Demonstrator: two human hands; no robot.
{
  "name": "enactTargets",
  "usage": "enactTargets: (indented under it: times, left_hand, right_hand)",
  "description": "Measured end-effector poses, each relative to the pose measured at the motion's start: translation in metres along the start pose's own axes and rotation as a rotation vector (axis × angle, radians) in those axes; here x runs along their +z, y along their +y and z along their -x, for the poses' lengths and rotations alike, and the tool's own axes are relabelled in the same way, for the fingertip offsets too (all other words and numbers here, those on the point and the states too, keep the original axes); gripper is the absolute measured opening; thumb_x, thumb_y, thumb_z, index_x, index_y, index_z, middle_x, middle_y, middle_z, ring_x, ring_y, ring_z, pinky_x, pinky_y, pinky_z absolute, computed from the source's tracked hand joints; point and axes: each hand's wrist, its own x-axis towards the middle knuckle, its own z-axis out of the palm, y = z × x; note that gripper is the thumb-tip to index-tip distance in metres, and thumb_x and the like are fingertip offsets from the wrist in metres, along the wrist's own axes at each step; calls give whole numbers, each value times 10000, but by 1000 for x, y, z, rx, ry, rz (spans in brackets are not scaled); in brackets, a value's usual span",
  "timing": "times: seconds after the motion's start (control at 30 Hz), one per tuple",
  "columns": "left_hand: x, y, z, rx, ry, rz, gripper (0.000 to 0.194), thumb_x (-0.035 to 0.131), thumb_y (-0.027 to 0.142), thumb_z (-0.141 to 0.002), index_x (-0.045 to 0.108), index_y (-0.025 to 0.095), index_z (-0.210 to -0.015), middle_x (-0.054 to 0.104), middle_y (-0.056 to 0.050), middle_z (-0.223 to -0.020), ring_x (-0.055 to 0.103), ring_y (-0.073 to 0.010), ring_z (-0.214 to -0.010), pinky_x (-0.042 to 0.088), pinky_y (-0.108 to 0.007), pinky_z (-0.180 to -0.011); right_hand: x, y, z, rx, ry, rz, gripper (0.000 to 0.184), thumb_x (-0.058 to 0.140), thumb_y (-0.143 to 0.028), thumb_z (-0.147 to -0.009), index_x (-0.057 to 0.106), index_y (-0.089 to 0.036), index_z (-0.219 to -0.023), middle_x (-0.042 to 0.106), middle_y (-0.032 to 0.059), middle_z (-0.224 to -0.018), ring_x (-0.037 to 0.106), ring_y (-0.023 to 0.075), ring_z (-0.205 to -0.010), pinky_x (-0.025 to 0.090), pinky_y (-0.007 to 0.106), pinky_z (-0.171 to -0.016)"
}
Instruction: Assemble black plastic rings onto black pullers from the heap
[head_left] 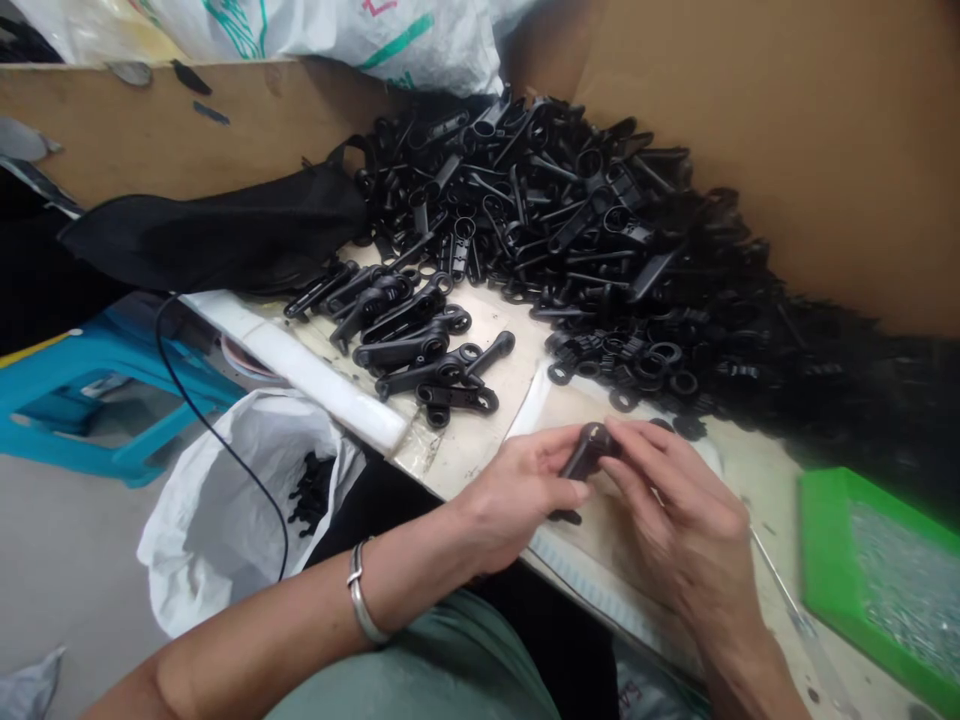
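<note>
The left grip (517, 500) pinches a black part (582, 458), slanting from its round end (596, 437) down toward the green shirt (420, 670); the right grip (675, 510) (nearer that end, from here) pinches there.

Fingers (651, 452) partly cover the black handle (585, 453), so we can't see all of it. Right edge crops the green tray (825, 535), whose bits (904, 580) are too small for us to identify; nearby dark parts (832, 365) blur together.
</note>
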Motion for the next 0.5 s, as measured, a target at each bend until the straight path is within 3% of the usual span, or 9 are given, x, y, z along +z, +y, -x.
enactTargets:
  times: [0.2, 0.33, 0.4, 0.5]
  left_hand:
    - [0, -10, 6, 168, -52, -216, 629, 562, 29, -808, 598, 258, -1392, 626, -44, -1388, 531, -224, -1333, 436, -340, -1108]
    - [-8, -14, 8, 197, -14, -462, 545, 581, 110, -859, 602, 251, -1385, 697, -52, -1221, 614, -238, -1190, 500, -364, -1034]
    - [-9, -11, 8, 183, 24, -531, 451, 588, 189, -898, 634, 233, -1344, 711, -56, -1121, 637, -232, -1103, 542, -332, -932]
    - [-7, -2, 11, 140, 54, -539, 368, 540, 326, -963, 658, 229, -1298, 697, -43, -1013, 650, -161, -835, 528, -228, -637]
  right_hand:
    - [-3, -8, -6, -83, 9, 58, 196, 618, -148, -985, 686, -128, -1168, 674, 109, -1082, 657, 175, -941, 561, 284, -847]
    - [-5, -9, -3, -86, -32, -14, 230, 597, -155, -993, 680, -157, -1207, 650, 102, -1134, 655, 166, -972, 571, 266, -866]
    - [-9, -6, 2, 3, -94, -126, 266, 590, -216, -1002, 686, -224, -1250, 637, 80, -1223, 655, 175, -1060, 574, 261, -901]
    - [-16, 2, 9, 290, -189, -313, 329, 616, -364, -984, 680, -319, -1304, 650, 44, -1301, 680, 202, -1089, 596, 275, -889]
